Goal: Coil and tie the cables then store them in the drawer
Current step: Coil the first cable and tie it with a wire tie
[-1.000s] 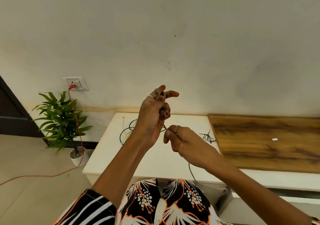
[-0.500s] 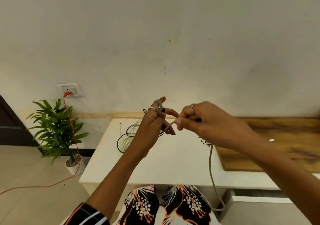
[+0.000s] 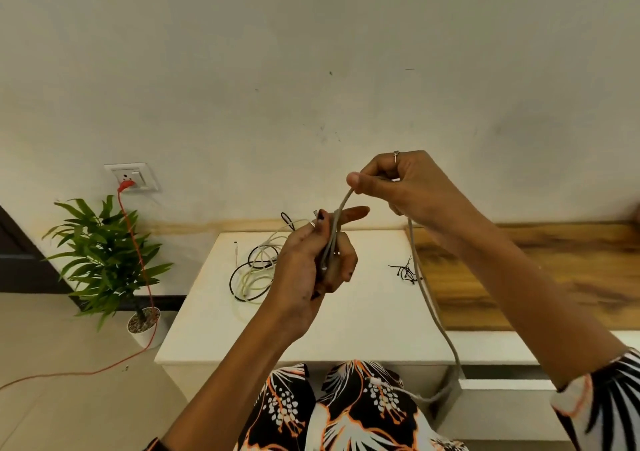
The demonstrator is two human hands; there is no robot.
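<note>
A grey cable runs from my left hand up to my right hand, then hangs down past the table's front edge to my lap. My left hand grips a few turns of it in the palm, index finger pointing right. Above it, my right hand pinches the cable between thumb and fingers. On the white table, behind my left hand, lie loose black and pale cables. A small heap of black ties sits by the wooden top. No drawer shows clearly.
A wooden surface adjoins the table on the right. A potted plant stands on the floor at left. A red cable hangs from a wall socket and trails across the floor.
My right hand has risen from below my left hand to above it, carrying the grey cable up and round. My left hand has stayed in place holding the turns.
</note>
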